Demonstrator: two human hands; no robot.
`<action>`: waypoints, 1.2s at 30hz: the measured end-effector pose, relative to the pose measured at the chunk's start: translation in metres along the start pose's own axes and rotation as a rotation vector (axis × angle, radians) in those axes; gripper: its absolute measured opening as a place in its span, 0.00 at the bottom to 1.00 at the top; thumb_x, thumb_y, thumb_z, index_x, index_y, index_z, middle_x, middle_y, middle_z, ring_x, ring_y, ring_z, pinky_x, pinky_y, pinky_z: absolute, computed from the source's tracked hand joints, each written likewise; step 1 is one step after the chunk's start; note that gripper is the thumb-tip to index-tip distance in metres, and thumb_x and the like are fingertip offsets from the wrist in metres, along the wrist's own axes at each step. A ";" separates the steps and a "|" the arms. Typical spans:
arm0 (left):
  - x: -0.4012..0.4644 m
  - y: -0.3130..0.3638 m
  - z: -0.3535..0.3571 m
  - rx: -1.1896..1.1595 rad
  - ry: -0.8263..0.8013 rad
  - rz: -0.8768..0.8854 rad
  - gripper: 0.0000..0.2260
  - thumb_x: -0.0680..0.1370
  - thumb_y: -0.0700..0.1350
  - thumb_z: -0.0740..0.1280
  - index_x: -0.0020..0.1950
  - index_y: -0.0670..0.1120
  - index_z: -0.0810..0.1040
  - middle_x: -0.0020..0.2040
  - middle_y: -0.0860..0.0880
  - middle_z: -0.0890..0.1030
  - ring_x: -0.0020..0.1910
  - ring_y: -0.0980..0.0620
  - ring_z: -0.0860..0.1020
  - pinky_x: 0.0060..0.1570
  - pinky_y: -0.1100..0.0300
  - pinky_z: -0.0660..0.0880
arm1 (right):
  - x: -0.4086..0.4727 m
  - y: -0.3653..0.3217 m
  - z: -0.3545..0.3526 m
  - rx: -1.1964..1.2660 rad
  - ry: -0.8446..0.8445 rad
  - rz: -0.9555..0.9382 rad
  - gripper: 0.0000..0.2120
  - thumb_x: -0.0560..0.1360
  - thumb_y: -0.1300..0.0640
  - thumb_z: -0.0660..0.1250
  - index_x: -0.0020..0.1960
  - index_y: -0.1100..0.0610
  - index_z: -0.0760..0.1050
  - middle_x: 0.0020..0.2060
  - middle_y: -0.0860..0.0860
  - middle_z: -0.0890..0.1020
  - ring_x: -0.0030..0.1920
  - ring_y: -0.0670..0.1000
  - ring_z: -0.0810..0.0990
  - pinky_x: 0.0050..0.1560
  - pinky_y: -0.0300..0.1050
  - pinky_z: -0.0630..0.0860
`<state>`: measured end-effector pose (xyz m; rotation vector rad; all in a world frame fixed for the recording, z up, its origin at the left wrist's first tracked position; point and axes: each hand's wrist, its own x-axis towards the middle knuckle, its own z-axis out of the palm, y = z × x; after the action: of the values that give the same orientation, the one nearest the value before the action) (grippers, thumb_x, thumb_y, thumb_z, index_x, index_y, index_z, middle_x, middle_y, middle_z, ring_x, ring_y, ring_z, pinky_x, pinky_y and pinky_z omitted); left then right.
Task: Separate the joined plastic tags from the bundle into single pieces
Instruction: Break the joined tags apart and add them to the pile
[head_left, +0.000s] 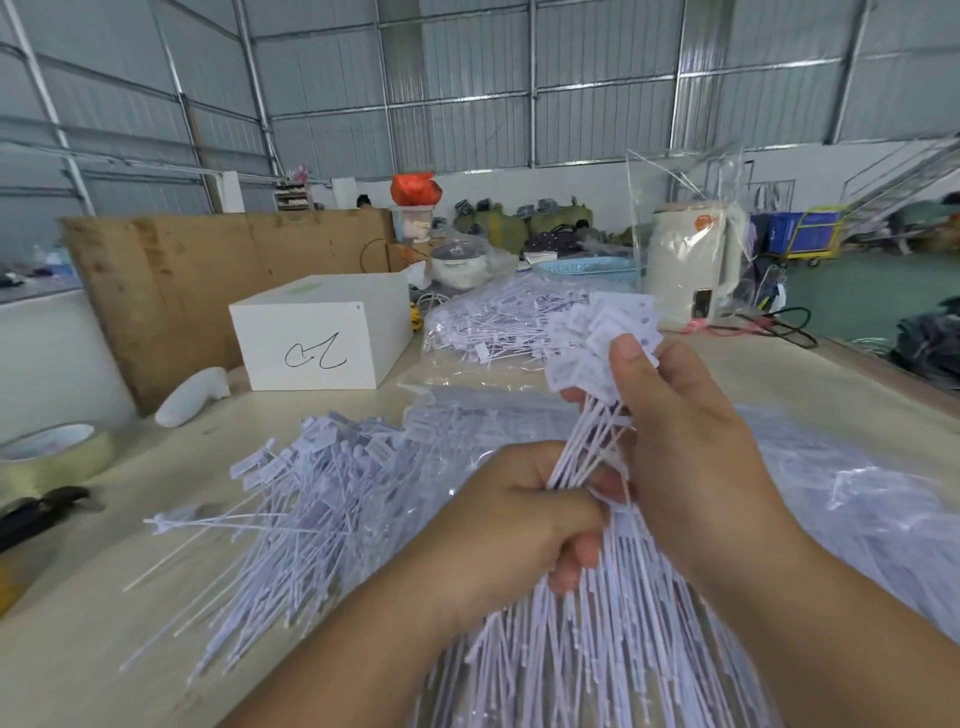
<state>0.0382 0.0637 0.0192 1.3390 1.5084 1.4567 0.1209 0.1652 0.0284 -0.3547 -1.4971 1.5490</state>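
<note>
Hands gripped the bundle (597, 410) above the bench (78, 623): left hand (514, 525) clutching stems, right hand (691, 431) pinching tag heads. Loose tags (311, 499) lay left. Farther off sat a white box (322, 338), a bagged kettle (691, 265), metal walls (467, 78).

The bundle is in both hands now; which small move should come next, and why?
Probably the right hand should pull one tag away from the bundle and drop it on the loose pile. The left hand already grips the stems, and the right holds the flat heads fanned out above.
</note>
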 end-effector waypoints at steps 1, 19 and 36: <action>0.000 0.001 -0.002 0.007 -0.012 0.010 0.08 0.68 0.39 0.64 0.33 0.50 0.79 0.26 0.49 0.74 0.22 0.53 0.70 0.28 0.65 0.68 | -0.001 0.001 0.001 -0.013 -0.010 0.014 0.17 0.78 0.41 0.63 0.61 0.50 0.73 0.49 0.50 0.84 0.44 0.45 0.85 0.41 0.52 0.83; 0.003 0.003 -0.069 0.536 0.736 0.009 0.11 0.79 0.50 0.64 0.36 0.50 0.73 0.28 0.55 0.73 0.25 0.58 0.68 0.28 0.57 0.61 | -0.007 0.003 0.003 -0.545 -0.544 0.035 0.11 0.68 0.40 0.63 0.43 0.45 0.76 0.37 0.48 0.82 0.33 0.45 0.79 0.39 0.43 0.77; 0.001 -0.017 -0.114 1.218 0.713 -0.536 0.17 0.76 0.61 0.60 0.39 0.48 0.73 0.42 0.47 0.76 0.45 0.44 0.75 0.40 0.56 0.68 | 0.001 0.017 -0.006 -1.226 -0.338 -0.403 0.12 0.80 0.53 0.59 0.57 0.54 0.78 0.55 0.48 0.77 0.58 0.49 0.67 0.61 0.42 0.66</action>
<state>-0.0718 0.0315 0.0235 0.7712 3.1967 0.5820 0.1179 0.1729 0.0124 -0.4324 -2.4798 0.2259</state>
